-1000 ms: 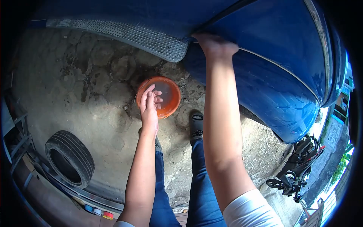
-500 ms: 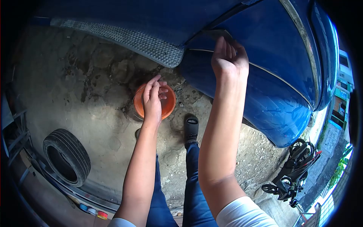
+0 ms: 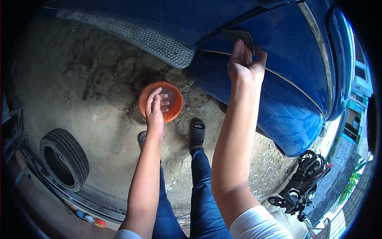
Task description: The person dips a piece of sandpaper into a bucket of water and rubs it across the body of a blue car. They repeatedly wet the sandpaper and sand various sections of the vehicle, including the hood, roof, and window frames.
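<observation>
My right hand is raised against the blue body panel of a vehicle, palm turned up. A thin dark-grey piece of sandpaper is held in its fingers, bent and lying close along the panel. Below and to the left, my left hand hangs over an orange bucket. Its fingers are loosely curled and apart, with nothing in them. The bucket stands on the ground in front of my feet and its inside looks wet.
A perforated metal step juts from the vehicle at the upper left. A loose tyre lies on the stained concrete floor. Rolls of tape sit at the lower left edge. A black motorcycle is parked at the right.
My right hand has shifted slightly right, and more of the sandpaper shows above its fingers. My left hand sits slightly lower and further left in view, still over the bucket.
</observation>
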